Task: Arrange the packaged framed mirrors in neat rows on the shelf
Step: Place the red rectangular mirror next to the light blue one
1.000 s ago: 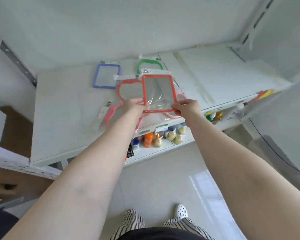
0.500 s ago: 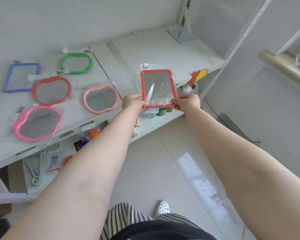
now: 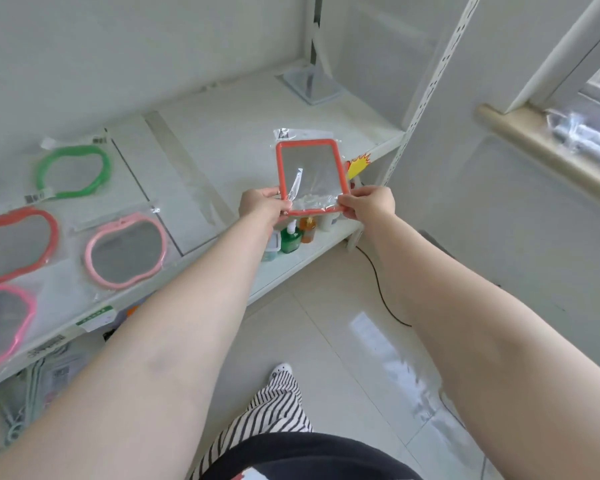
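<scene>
While both arms reach out level, my left hand [image 3: 261, 206] and right hand [image 3: 367, 201] pinch the bottom corners of the orange rectangular mirror [image 3: 310, 177], held upright over the shelf [image 3: 243, 133] edge.

Risk: slick plastic sleeve, fingertip grip only; it could slide out and drop to the floor. Fingers closed on the frame, I think, not just film. Farther left, green mirror [image 3: 72, 172] and pink mirror [image 3: 125, 251] lie flat.
</scene>
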Tool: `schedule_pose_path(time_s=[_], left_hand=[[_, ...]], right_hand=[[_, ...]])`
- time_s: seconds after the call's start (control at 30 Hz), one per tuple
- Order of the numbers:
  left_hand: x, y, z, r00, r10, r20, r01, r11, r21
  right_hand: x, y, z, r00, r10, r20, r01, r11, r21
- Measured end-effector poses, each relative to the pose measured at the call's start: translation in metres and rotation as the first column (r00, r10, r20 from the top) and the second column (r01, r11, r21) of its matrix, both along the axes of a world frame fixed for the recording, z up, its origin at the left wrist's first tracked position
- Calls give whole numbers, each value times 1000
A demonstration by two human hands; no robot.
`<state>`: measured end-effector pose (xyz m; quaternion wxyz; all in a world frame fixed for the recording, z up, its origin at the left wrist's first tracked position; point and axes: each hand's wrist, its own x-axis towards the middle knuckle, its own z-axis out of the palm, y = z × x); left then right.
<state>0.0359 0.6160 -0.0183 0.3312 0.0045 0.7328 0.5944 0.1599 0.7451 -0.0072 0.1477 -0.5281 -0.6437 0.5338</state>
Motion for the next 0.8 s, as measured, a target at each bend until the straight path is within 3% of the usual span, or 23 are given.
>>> schedule_pose_path(time_s=[0.4, 0.8], left_hand=[[-71, 105, 8, 1000, 27, 1, -27, 1000, 12], [-103, 203, 2, 939, 343, 24, -344, 937, 60]], right_hand=[[-75, 110, 7, 1000, -18, -26, 17, 999, -34], [-156, 235, 6, 967, 245, -73, -249, 967, -53]])
